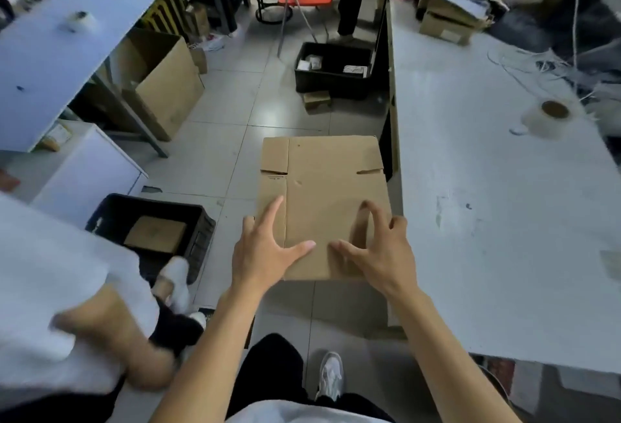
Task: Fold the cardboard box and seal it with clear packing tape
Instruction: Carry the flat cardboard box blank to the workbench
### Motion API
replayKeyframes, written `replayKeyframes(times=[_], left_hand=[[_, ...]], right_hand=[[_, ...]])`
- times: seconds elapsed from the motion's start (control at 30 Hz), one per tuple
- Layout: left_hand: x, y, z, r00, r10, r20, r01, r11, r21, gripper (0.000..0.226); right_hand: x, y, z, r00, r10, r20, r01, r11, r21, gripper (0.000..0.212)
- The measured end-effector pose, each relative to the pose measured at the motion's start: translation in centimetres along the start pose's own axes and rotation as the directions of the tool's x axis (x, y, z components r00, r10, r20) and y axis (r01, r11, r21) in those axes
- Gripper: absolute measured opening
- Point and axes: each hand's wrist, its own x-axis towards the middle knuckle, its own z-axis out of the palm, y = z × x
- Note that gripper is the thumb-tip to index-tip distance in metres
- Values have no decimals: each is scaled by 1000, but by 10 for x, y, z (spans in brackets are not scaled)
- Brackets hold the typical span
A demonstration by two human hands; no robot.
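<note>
The flat box (322,204) was held above the floor between 2 tables (504,221), both hands (265,251) on its near end. A tape roll (551,118) sat on the right table; a crate (151,231) stood lower left.

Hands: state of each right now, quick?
Left hand: open, fingers spread on the flat cardboard box.
Right hand: fingers bent, on the box; whether it grips cannot be told.

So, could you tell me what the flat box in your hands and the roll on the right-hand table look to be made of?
The box looks like plain brown corrugated cardboard, matte, with creased fold lines and cut flap slots. The roll on the right table seems to be clear plastic tape, glossy and translucent, wound on a brown core, probably cardboard.
</note>
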Motion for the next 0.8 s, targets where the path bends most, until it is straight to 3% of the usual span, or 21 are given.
replayKeyframes(times=[0.4,0.6,0.8], left_hand=[[257,47,-17,996,73,58,-70,996,-45,93],[388,89,-33,982,152,113,-148,988,-37,90],[494,139,-16,972,201,121,-195,979,-57,84]], right_hand=[[232,-63,-1,994,106,-32,-107,994,-4,99],[337,-96,-19,976,207,-61,-198,971,131,96],[443,-87,-33,955,273,-117,-246,948,201,93]])
